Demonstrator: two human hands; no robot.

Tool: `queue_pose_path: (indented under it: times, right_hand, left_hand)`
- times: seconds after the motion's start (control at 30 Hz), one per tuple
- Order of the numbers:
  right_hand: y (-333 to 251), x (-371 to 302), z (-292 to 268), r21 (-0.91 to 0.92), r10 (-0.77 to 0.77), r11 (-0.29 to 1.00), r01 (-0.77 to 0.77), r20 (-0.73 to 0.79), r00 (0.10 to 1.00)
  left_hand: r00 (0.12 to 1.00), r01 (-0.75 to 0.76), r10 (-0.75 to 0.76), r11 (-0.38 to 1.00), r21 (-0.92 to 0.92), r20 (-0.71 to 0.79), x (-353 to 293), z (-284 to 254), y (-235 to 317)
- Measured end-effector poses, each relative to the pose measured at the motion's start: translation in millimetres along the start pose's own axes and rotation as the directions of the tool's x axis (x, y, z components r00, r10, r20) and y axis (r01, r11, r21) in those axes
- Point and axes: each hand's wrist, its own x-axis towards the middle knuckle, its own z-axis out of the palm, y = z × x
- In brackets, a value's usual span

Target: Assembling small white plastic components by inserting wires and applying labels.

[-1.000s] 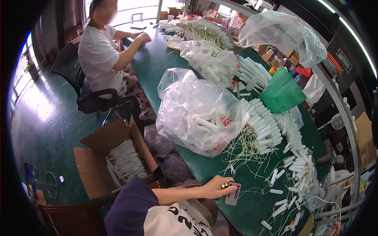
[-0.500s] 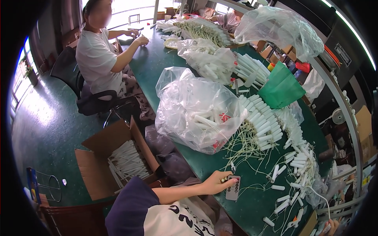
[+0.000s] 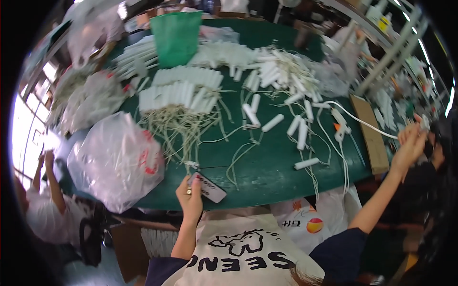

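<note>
Worker (image 3: 243, 226) turned rightward; right hand (image 3: 411, 143), now fully visible, closed about white cord (image 3: 381, 133). Left hand (image 3: 190, 198), well apart, clasped grey remote (image 3: 213, 192) above table's (image 3: 267, 181) near edge: apparently light, rigid, best gripped by its sides.

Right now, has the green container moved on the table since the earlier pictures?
No: the green container still stands on the table, behind the bundled white tubes; the view turned.

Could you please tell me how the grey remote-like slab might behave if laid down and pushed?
The remote-like slab is probably stiff, jutting straight from the left hand without visible sag. Its flat shape suggests sliding rather than rolling. It seems light, being held near one end.
</note>
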Motion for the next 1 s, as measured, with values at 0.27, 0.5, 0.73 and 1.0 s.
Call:
queue_pose_path:
  times: [0.27,0.5,0.73,1.0]
  right_hand:
    - [28,-19,-7,-0.475,0.114,0.865,-0.162,-0.129,0.985]
    - [90,-17,-15,-0.144,0.490,0.869,-0.473,0.122,0.863]
    - [92,18,-10,0.016,0.530,0.845,-0.535,0.116,0.840]
    - [8,118,42,0.303,0.022,0.922,-0.242,0.581,0.814]
  left_hand:
    - [0.992,0.121,-0.119,0.991,-0.049,0.053,0,-4,-18]
    - [0.994,0.106,-0.104,0.988,0.110,-0.019,-9,-9,-16]
    - [0.975,0.087,-0.157,0.923,0.374,0.159,10,13,3]
    - [0.851,0.462,-0.508,0.845,0.268,0.134,32,24,24]
